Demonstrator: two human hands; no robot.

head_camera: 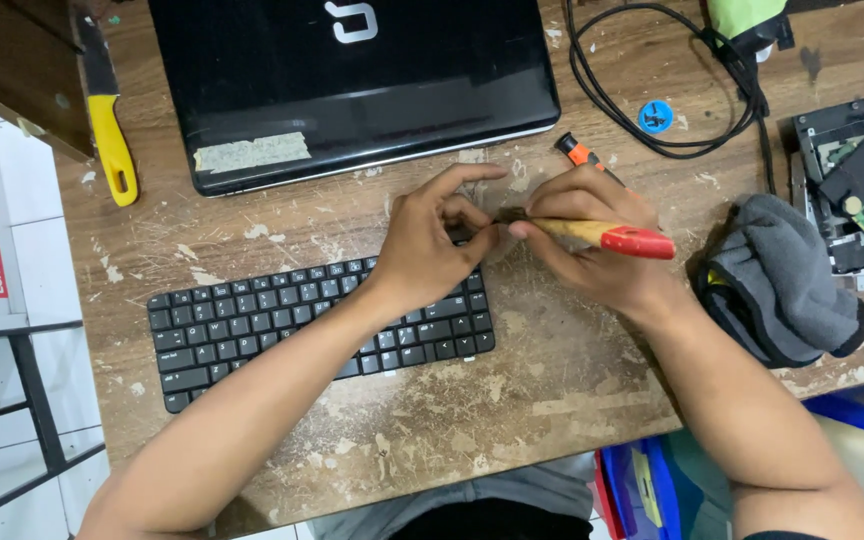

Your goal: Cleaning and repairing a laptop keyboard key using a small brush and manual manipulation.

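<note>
Two hands meet above the keyboard (252, 320); the right hand (592, 240) grips a brush (602, 234). The left hand's (432, 245) fingers pinch its tip.

Beige rectangular label (252, 152) on black laptop lid (352, 90)

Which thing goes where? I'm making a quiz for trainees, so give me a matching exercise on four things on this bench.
1 closed laptop
2 keyboard
3 grey cloth
4 yellow-handled knife

a under the left forearm
b far left of the table
c right edge of the table
d top centre, lid shut

Pairs: 1-d, 2-a, 3-c, 4-b
</note>
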